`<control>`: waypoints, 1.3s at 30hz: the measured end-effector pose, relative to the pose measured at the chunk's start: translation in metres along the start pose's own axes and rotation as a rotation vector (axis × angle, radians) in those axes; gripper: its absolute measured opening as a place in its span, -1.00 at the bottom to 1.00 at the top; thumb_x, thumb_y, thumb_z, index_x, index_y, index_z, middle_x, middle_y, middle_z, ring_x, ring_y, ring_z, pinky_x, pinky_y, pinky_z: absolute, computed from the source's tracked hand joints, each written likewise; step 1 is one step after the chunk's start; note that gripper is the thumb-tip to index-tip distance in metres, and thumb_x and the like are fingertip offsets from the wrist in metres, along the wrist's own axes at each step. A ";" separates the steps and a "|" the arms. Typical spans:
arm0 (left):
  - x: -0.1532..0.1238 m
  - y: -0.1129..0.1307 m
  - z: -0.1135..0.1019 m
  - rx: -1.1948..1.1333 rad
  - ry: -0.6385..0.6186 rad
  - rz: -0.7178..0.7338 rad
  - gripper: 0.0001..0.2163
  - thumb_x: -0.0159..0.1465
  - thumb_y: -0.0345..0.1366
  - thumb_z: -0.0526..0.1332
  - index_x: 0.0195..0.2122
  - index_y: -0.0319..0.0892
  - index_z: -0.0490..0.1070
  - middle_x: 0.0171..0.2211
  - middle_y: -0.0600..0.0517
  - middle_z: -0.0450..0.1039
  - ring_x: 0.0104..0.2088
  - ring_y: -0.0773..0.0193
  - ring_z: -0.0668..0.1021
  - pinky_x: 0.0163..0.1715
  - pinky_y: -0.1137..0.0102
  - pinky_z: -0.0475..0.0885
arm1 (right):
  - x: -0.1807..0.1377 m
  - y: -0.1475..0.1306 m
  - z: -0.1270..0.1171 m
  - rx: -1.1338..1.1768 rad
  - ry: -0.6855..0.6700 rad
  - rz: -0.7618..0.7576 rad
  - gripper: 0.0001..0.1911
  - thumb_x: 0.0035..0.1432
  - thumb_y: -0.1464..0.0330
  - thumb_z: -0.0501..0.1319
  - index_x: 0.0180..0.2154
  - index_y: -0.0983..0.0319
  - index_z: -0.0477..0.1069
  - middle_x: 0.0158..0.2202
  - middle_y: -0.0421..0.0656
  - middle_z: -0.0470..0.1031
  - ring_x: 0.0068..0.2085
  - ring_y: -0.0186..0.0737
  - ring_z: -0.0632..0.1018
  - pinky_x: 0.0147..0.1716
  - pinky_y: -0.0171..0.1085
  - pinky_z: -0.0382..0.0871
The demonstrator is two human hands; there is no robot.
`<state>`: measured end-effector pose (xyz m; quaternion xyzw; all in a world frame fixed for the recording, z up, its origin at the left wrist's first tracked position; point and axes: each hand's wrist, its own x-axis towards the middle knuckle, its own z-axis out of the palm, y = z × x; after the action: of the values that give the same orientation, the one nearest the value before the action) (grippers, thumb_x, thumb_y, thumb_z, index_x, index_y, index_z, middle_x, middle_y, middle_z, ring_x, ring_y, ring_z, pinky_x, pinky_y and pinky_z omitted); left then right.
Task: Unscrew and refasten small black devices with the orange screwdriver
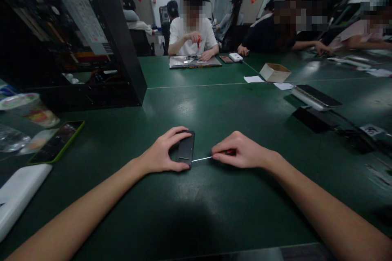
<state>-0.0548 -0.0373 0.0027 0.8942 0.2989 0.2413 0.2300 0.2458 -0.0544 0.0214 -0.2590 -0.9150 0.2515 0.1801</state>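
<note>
On the green table (180, 216) my left hand (162, 151) grips a small black rectangular case (187, 147) by its two short ends, thumb at the near end and fingers at the far one. The case has a narrow slot or strip near its near end. My right hand (241, 151) is closed around the red and black handle of a screwdriver (202, 158). Its thin metal shaft points left, and the tip meets the right side of the case near the lower corner. Whether the tip sits in a screw cannot be made out.
A black computer tower (128, 49) with an open side stands at the left. Near it are a plastic cup (39, 110), a phone in a green case (58, 140) and a white device (21, 195). A small box (275, 72) and a white-and-black device (317, 97) lie right. Across the table, a person (192, 32) holds a red screwdriver.
</note>
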 end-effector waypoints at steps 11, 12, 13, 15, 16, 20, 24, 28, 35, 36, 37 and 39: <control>-0.003 -0.003 0.000 0.004 -0.034 -0.027 -0.18 0.09 0.05 0.45 0.34 -0.03 0.21 0.35 -0.21 0.18 0.30 -0.22 0.33 0.27 -0.08 0.30 | 0.003 -0.006 0.010 0.009 -0.014 0.031 -0.70 0.41 0.23 0.13 -0.19 0.25 0.55 -0.42 -0.18 0.56 -0.46 -0.36 0.51 -0.41 -0.36 0.27; -0.003 -0.003 0.000 0.009 -0.038 -0.026 -0.19 0.11 0.05 0.44 0.34 -0.04 0.21 0.35 -0.22 0.18 0.30 -0.22 0.33 0.26 -0.08 0.31 | 0.003 -0.004 0.012 0.018 -0.010 0.029 -0.70 0.41 0.21 0.13 -0.19 0.26 0.55 -0.43 -0.19 0.55 -0.47 -0.36 0.50 -0.42 -0.36 0.26; -0.003 -0.003 0.000 0.014 -0.040 -0.024 -0.20 0.12 0.04 0.43 0.34 -0.04 0.21 0.34 -0.22 0.18 0.30 -0.22 0.33 0.26 -0.08 0.31 | 0.002 -0.002 0.014 0.026 -0.003 0.025 -0.69 0.40 0.20 0.14 -0.20 0.26 0.55 -0.44 -0.20 0.54 -0.47 -0.37 0.49 -0.43 -0.36 0.25; -0.004 -0.002 0.000 0.021 -0.042 -0.026 -0.21 0.13 0.05 0.42 0.34 -0.05 0.21 0.34 -0.22 0.18 0.29 -0.23 0.33 0.25 -0.07 0.32 | 0.002 0.001 0.019 0.037 0.017 0.014 -0.67 0.40 0.17 0.14 -0.21 0.27 0.54 -0.45 -0.20 0.52 -0.48 -0.36 0.48 -0.43 -0.36 0.25; -0.004 -0.001 0.000 0.022 -0.039 -0.031 -0.21 0.13 0.05 0.42 0.34 -0.05 0.21 0.34 -0.22 0.18 0.30 -0.23 0.33 0.25 -0.07 0.33 | 0.001 0.003 0.022 0.038 0.030 0.008 -0.67 0.40 0.16 0.14 -0.21 0.27 0.54 -0.45 -0.20 0.52 -0.47 -0.36 0.48 -0.43 -0.36 0.25; -0.006 0.002 0.001 0.028 -0.031 -0.052 -0.21 0.11 0.05 0.43 0.33 -0.05 0.22 0.34 -0.22 0.18 0.30 -0.23 0.33 0.25 -0.07 0.33 | 0.000 0.006 0.026 0.002 0.069 -0.007 -0.66 0.39 0.14 0.15 -0.21 0.26 0.53 -0.46 -0.20 0.52 -0.48 -0.36 0.48 -0.43 -0.34 0.23; -0.007 0.001 0.001 0.006 -0.018 -0.056 -0.12 0.09 0.06 0.44 0.36 -0.10 0.12 0.33 -0.26 0.20 0.31 -0.22 0.33 0.28 -0.07 0.30 | -0.001 0.006 0.026 -0.042 0.078 -0.009 -0.66 0.39 0.13 0.15 -0.22 0.26 0.52 -0.48 -0.22 0.50 -0.49 -0.36 0.47 -0.44 -0.32 0.19; -0.009 -0.001 0.002 -0.009 -0.021 -0.095 -0.05 0.07 0.03 0.46 0.39 -0.11 0.02 0.34 -0.26 0.18 0.31 -0.20 0.32 0.29 -0.05 0.29 | -0.001 0.007 0.027 -0.068 0.075 -0.013 -0.64 0.40 0.13 0.13 -0.23 0.25 0.52 -0.49 -0.22 0.50 -0.50 -0.36 0.47 -0.45 -0.31 0.16; -0.010 0.001 0.002 -0.066 -0.014 -0.142 0.00 0.04 -0.04 0.50 0.40 -0.05 -0.04 0.34 -0.22 0.18 0.28 -0.17 0.36 0.20 0.02 0.40 | -0.002 0.007 0.020 -0.168 0.081 0.028 -0.56 0.39 0.07 0.12 -0.36 0.25 0.49 -0.52 -0.21 0.48 -0.52 -0.35 0.45 -0.45 -0.31 0.11; -0.010 0.001 0.002 -0.072 -0.012 -0.149 0.00 0.03 -0.04 0.50 0.40 -0.05 -0.04 0.34 -0.22 0.18 0.27 -0.17 0.37 0.19 0.03 0.41 | -0.003 0.006 0.016 -0.187 0.069 0.047 -0.55 0.39 0.06 0.12 -0.37 0.25 0.48 -0.53 -0.21 0.48 -0.52 -0.35 0.44 -0.45 -0.31 0.11; -0.009 0.002 0.002 -0.076 -0.010 -0.153 0.01 0.03 -0.05 0.50 0.40 -0.05 -0.04 0.34 -0.22 0.19 0.26 -0.17 0.38 0.19 0.03 0.41 | -0.004 0.005 0.013 -0.206 0.056 0.070 -0.55 0.39 0.05 0.12 -0.38 0.25 0.48 -0.52 -0.21 0.48 -0.51 -0.34 0.45 -0.45 -0.31 0.11; -0.008 0.003 0.001 -0.077 -0.004 -0.153 0.00 0.02 -0.06 0.51 0.40 -0.05 -0.03 0.34 -0.22 0.20 0.25 -0.16 0.39 0.18 0.03 0.41 | -0.007 0.004 0.005 -0.247 0.024 0.123 -0.53 0.39 0.03 0.11 -0.37 0.25 0.48 -0.51 -0.19 0.49 -0.50 -0.32 0.45 -0.43 -0.31 0.13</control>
<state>-0.0589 -0.0450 0.0006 0.8598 0.3562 0.2326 0.2824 0.2511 -0.0568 0.0139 -0.3376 -0.9192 0.1443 0.1422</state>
